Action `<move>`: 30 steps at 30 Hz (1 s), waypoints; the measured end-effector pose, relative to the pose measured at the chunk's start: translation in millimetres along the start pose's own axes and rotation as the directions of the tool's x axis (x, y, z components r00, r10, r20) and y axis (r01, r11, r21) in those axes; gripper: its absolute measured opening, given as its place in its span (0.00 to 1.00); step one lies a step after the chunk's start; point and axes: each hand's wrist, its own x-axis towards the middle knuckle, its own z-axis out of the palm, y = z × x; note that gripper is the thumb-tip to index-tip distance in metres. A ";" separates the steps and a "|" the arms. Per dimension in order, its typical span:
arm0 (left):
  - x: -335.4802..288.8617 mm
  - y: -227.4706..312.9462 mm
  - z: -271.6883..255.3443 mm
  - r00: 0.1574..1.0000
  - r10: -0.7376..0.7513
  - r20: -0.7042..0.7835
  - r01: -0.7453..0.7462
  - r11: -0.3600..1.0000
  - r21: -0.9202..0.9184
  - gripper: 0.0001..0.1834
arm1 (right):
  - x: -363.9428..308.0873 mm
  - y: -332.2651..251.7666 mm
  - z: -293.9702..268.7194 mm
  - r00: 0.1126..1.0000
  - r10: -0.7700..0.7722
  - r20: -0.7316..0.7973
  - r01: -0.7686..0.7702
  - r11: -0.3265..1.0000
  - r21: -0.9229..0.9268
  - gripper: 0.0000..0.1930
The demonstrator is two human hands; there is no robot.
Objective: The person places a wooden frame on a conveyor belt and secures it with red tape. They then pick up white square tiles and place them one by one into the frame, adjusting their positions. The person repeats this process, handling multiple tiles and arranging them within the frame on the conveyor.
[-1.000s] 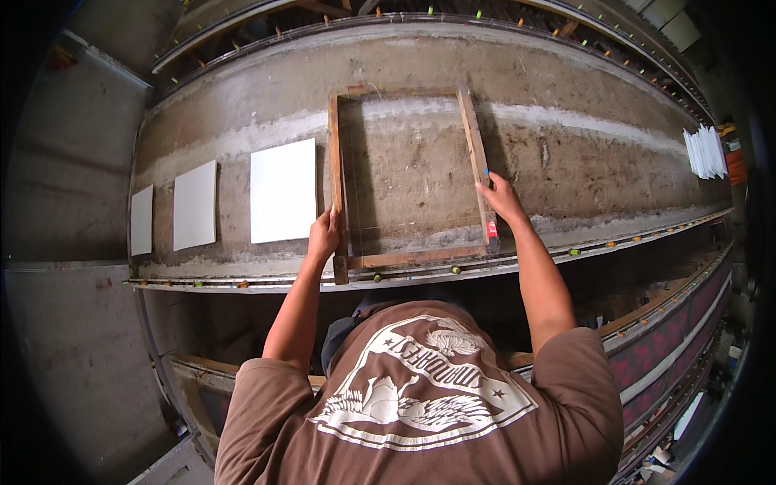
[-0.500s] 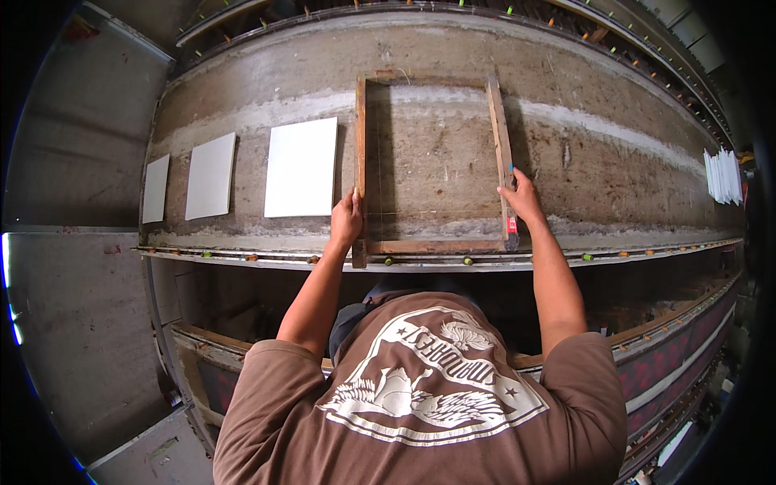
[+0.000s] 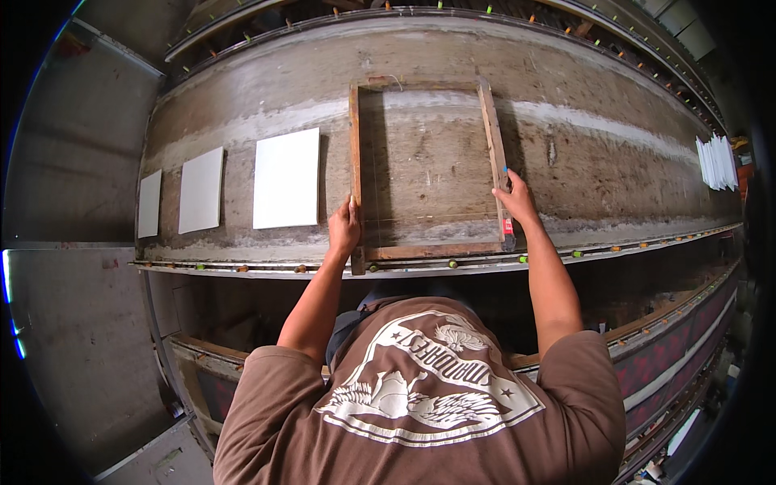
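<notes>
I hold a rectangular wooden frame (image 3: 354, 145) by its two sides, above or on a long worn table (image 3: 598, 178); whether it touches the tabletop I cannot tell. The stained tabletop shows through its middle. My left hand (image 3: 344, 229) is closed round the lower part of the left bar. On the right bar, above a small red label, my right hand (image 3: 515, 197) grips with the thumb on the inner side. Left of the frame lies a white rectangular sheet (image 3: 286, 179), apart from it.
Two more white sheets, a middle one (image 3: 201, 190) and a far-left one (image 3: 149, 204), lie in line. A bundle of white pieces (image 3: 716, 163) sits at the table's right end. Green and orange pegs line the near rail (image 3: 566, 256). Another long bench (image 3: 679, 356) stands behind me.
The view has shifted a little. The frame, still in both my hands, has moved slightly right along the table, and the gap to the nearest white sheet is wider.
</notes>
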 end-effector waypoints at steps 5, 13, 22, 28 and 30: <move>-1.7 6.2 0.0 1.000 -0.013 -0.004 0.013 1.000 -0.025 0.23 | -2.9 4.8 0.4 1.000 -0.011 -0.029 0.012 0.999 0.037 0.42; -1.5 2.3 5.9 1.000 -0.002 -0.016 0.002 1.000 0.002 0.23 | -9.3 -8.2 -6.9 1.000 0.005 -0.015 -0.004 0.999 0.038 0.41; -4.4 5.9 13.3 1.000 -0.009 -0.025 0.010 0.999 0.035 0.23 | -14.4 -8.6 -12.0 0.999 0.029 -0.029 -0.030 0.999 -0.042 0.40; -5.9 -6.1 19.3 1.000 -0.009 0.001 0.009 1.000 -0.001 0.24 | -15.0 5.2 -2.1 0.995 -0.020 -0.098 0.019 1.000 -0.018 0.41; -5.3 -6.6 17.1 0.999 -0.022 0.030 0.022 1.000 -0.014 0.24 | -15.1 12.3 -0.2 0.997 0.025 -0.073 -0.021 0.998 0.060 0.41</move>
